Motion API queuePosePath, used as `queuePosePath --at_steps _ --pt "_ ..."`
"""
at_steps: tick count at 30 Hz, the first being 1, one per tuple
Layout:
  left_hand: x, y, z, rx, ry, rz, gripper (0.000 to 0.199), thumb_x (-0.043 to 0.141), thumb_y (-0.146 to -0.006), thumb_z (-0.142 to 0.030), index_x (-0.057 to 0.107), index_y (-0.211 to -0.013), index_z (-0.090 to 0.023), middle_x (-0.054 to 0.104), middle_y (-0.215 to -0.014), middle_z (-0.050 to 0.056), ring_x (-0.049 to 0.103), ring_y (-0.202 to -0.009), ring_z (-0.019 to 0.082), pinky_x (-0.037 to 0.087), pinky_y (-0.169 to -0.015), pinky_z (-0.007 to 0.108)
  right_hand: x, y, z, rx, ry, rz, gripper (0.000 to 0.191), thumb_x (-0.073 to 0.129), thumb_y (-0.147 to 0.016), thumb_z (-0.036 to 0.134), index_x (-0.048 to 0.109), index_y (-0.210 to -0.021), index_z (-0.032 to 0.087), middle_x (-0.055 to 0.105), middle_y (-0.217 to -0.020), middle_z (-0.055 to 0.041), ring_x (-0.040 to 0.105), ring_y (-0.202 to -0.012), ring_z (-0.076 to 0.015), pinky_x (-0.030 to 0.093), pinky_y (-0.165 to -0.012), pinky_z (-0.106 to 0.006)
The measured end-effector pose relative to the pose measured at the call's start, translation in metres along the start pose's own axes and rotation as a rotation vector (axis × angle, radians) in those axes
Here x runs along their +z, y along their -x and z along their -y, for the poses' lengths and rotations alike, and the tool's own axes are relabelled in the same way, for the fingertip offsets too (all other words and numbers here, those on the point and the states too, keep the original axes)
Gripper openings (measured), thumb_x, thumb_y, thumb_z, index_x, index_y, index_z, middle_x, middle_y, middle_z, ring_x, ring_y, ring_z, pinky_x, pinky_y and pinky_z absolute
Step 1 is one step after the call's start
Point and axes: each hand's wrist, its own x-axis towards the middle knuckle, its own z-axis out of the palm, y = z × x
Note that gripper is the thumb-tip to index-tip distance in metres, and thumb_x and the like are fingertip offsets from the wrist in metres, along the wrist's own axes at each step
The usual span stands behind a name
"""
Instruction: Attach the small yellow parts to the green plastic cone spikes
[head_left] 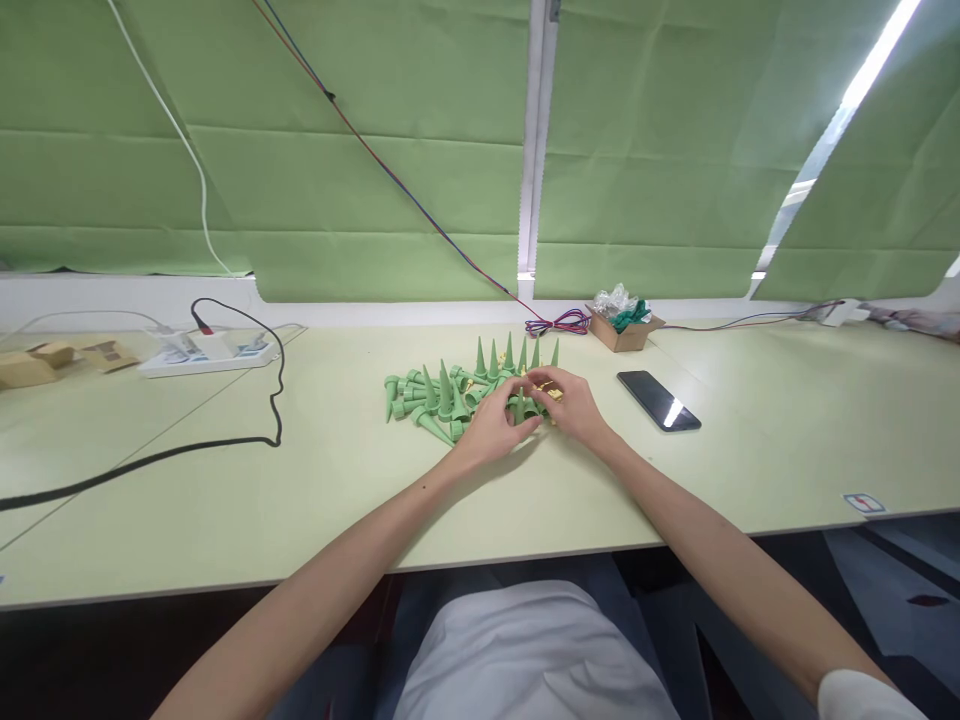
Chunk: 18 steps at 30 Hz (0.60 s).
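A pile of green plastic cone-shaped spikes (pixel 445 395) with ribbed caps lies in the middle of the table, some lying down, several standing point up. My left hand (pixel 495 422) curls at the pile's right side, its thumb and fingers around an upright green spike (pixel 520 404). Close against it, my right hand (pixel 568 402) has its fingers bent together with their tips at the same spot; what they grip is hidden. Small yellow pieces (pixel 555 394) show under and beside the right fingers.
A black phone (pixel 659 400) lies to the right. Behind the pile stand a small cardboard box (pixel 619 333) with plastic wrap and green material, and a coiled cable (pixel 556 322). At left are a white power strip (pixel 208 357), a black cord (pixel 279 400) and brown cardboard pieces (pixel 30 367).
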Motion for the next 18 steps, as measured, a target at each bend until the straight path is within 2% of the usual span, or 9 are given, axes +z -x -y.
queuePosePath --at_steps 3,5,7,9,11,14,18 --pt "0.0 -0.001 0.003 0.024 -0.024 -0.023 0.051 0.065 -0.079 -0.029 0.047 -0.126 -0.022 0.062 -0.11 0.006 0.044 -0.052 0.007 0.04 -0.057 0.027 -0.001 -0.001 -0.001 -0.021 0.005 -0.03 0.018 0.058 -0.086 0.026 0.067 -0.1 0.019 0.073 -0.102 -0.0081 0.069 -0.09 -0.0207 0.056 -0.085 -0.036" --pt "0.001 -0.002 0.006 0.023 -0.061 -0.052 0.048 0.065 -0.079 -0.029 0.047 -0.123 -0.021 0.06 -0.116 0.007 0.045 -0.053 0.007 0.04 -0.057 0.026 -0.002 -0.002 -0.002 -0.029 0.015 -0.055 0.018 0.058 -0.087 0.029 0.067 -0.099 0.019 0.074 -0.101 -0.0086 0.069 -0.089 -0.021 0.056 -0.085 -0.036" --pt "0.001 -0.003 0.009 0.013 -0.112 -0.06 0.037 0.066 -0.079 -0.031 0.052 -0.111 -0.02 0.062 -0.108 0.005 0.045 -0.054 0.009 0.039 -0.056 0.026 -0.003 -0.003 -0.003 -0.028 0.022 -0.083 0.02 0.057 -0.088 0.032 0.068 -0.098 0.018 0.074 -0.1 -0.0091 0.069 -0.087 -0.0216 0.056 -0.084 -0.037" --pt "0.001 -0.005 0.011 0.011 -0.155 -0.024 0.023 0.066 -0.079 -0.033 0.056 -0.095 -0.019 0.063 -0.088 0.002 0.046 -0.054 0.011 0.037 -0.055 0.027 -0.004 -0.003 -0.004 -0.025 0.024 -0.114 0.021 0.056 -0.089 0.033 0.068 -0.098 0.018 0.075 -0.099 -0.0096 0.07 -0.087 -0.0223 0.056 -0.084 -0.037" --pt "0.002 -0.005 0.014 0.034 -0.183 0.025 0.017 0.065 -0.081 -0.034 0.057 -0.081 -0.019 0.06 -0.074 0.0 0.047 -0.055 0.013 0.037 -0.056 0.028 -0.005 -0.003 -0.004 -0.021 0.029 -0.139 0.021 0.055 -0.09 0.034 0.068 -0.098 0.018 0.075 -0.099 -0.0096 0.07 -0.087 -0.0226 0.056 -0.084 -0.037" --pt "0.003 -0.004 0.016 0.086 -0.219 0.062 0.019 0.063 -0.083 -0.034 0.057 -0.072 -0.019 0.06 -0.069 0.0 0.049 -0.058 0.015 0.037 -0.057 0.029 -0.006 -0.003 -0.003 -0.013 0.038 -0.161 0.021 0.055 -0.09 0.033 0.068 -0.097 0.018 0.074 -0.098 -0.0098 0.069 -0.086 -0.0227 0.056 -0.083 -0.037" --pt "0.004 -0.003 0.015 0.114 -0.219 0.106 0.015 0.062 -0.084 -0.031 0.06 -0.075 -0.02 0.062 -0.07 0.0 0.05 -0.058 0.015 0.038 -0.057 0.03 -0.005 -0.004 -0.004 -0.005 0.036 -0.162 0.02 0.055 -0.089 0.032 0.069 -0.094 0.018 0.074 -0.099 -0.01 0.069 -0.088 -0.0225 0.055 -0.084 -0.037"
